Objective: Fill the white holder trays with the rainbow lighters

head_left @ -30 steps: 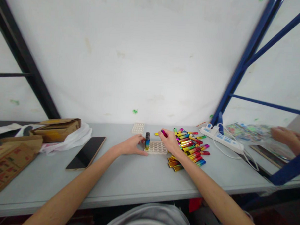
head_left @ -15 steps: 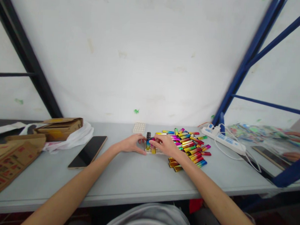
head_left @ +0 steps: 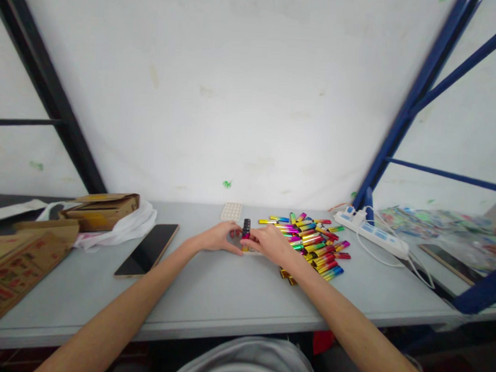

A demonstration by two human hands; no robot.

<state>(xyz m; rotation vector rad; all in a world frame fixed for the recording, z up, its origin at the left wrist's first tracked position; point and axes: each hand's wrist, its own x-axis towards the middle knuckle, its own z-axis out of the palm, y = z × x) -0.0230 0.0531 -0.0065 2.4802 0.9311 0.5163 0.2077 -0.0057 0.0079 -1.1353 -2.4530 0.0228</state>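
Note:
In the middle of the table, my right hand (head_left: 270, 243) pinches a shiny purple-and-gold lighter (head_left: 245, 243) standing upright, with black tops lined up behind it. A pale holder (head_left: 253, 253) shows in part beneath my right fingers. On the other side is my left hand (head_left: 221, 237), its thumb and fingers apart and curved beside the upright lighters. Whether its fingertips touch them is hard to make out. To the right of my right hand lies a loose pile of metallic rainbow-coloured lighters (head_left: 317, 244), partly covered by my forearm.
A pale tray with holes (head_left: 231, 211) lies near the wall. To the left are a phone (head_left: 149, 250), a white plastic bag (head_left: 142, 222) and cardboard boxes (head_left: 31, 264). A white power strip (head_left: 371, 232) with cables sits by the blue frame (head_left: 392, 132). Another person's hand shows at far right.
The purple-and-gold lighter in my right hand went from tilted in front of a blue-and-gold one to upright in line with the black tops. My left hand has hardly moved.

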